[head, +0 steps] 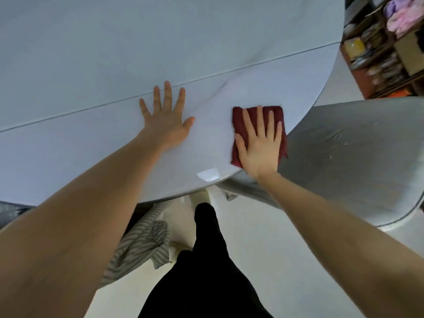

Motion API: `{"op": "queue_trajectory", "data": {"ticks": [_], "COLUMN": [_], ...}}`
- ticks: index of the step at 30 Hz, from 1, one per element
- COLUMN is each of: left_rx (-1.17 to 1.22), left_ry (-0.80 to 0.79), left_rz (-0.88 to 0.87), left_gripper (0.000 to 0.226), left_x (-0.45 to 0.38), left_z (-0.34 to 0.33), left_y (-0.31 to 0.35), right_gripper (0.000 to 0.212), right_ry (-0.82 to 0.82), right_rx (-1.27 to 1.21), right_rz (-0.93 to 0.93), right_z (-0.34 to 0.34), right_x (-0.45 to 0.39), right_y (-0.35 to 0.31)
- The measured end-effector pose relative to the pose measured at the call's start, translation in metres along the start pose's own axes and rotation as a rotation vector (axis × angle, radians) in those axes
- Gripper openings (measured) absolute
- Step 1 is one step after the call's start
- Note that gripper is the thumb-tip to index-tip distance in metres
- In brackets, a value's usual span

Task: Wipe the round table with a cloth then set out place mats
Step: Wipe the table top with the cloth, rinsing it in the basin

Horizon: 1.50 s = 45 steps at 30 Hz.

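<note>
A folded dark red cloth (238, 125) is pressed flat under the straight fingers of the right hand (260, 145) near the right edge of the bench (91, 53). The left hand (166, 123) is laid beside it, spread flat, nothing held.

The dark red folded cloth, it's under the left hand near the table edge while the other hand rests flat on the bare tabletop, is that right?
Not quite. The head view shows the dark red folded cloth under the right hand, pressed flat near the edge of the pale round table. It is the left hand that rests flat on the bare tabletop.
</note>
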State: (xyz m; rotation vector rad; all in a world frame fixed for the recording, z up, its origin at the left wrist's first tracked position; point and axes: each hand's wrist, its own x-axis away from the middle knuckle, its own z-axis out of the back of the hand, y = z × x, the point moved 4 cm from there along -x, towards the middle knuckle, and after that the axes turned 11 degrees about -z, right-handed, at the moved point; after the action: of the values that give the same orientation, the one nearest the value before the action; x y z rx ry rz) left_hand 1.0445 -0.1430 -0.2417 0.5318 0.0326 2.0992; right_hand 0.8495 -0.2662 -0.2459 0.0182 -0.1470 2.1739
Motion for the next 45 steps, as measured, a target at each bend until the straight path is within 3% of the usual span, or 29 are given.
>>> {"op": "queue_trajectory", "data": {"ticks": [2,6,7,8,10,11,12,16,21,25,30,34,41,45], "left_rx": [-0.020,-0.031,-0.035,-0.033,-0.025,-0.017,-0.015,-0.042,-0.064,-0.021,0.007,0.011,0.079,0.057], "left_ry": [0.000,-0.017,-0.025,-0.030,-0.030,-0.020,0.004,0.085,0.065,0.108,0.057,0.063,0.010,0.028], "left_rz": [-0.045,-0.106,-0.122,-0.142,-0.163,-0.160,-0.152,-0.108,0.032,0.047,0.165,0.128,0.141,0.166], "left_gripper": [0.069,0.066,0.064,0.063,0.062,0.062,0.062,0.063,0.065,0.070,0.073,0.077,0.078,0.077], "left_x": [0.012,0.024,0.024,0.025,0.027,0.027,0.027,0.017,-0.013,-0.044,-0.093,-0.110,-0.122,-0.120], "left_z": [-0.004,-0.002,-0.001,0.000,0.002,0.004,0.007,0.021,0.031,0.046,0.079,0.088,0.090,0.091], "left_y": [0.000,-0.008,-0.008,-0.008,-0.011,-0.013,-0.018,-0.044,-0.085,-0.100,-0.147,-0.161,-0.169,-0.172], "right_gripper": [0.063,0.063,0.062,0.063,0.066,0.067,0.069,0.072,0.071,0.071,0.070,0.070,0.065,0.060], "right_ry": [-0.011,-0.037,-0.023,0.006,0.056,0.043,0.033,0.009,-0.013,-0.018,-0.047,-0.013,-0.050,-0.073], "right_rx": [-0.015,0.040,0.056,0.047,-0.010,-0.046,-0.070,-0.024,-0.059,-0.084,-0.063,-0.043,-0.004,0.055], "right_rz": [-0.007,0.492,0.460,0.295,-0.226,-0.396,-0.441,-0.257,-0.326,-0.350,-0.239,-0.188,0.093,0.427], "right_z": [-0.008,-0.010,-0.010,-0.009,-0.011,-0.013,-0.015,-0.022,-0.022,-0.023,-0.019,-0.015,-0.014,-0.010], "right_x": [0.055,0.077,0.061,0.044,0.028,0.035,0.047,0.076,0.000,-0.062,-0.150,-0.209,-0.303,-0.354], "right_y": [-0.039,-0.082,-0.076,-0.066,-0.054,-0.062,-0.077,-0.113,-0.156,-0.188,-0.233,-0.263,-0.330,-0.375]}}
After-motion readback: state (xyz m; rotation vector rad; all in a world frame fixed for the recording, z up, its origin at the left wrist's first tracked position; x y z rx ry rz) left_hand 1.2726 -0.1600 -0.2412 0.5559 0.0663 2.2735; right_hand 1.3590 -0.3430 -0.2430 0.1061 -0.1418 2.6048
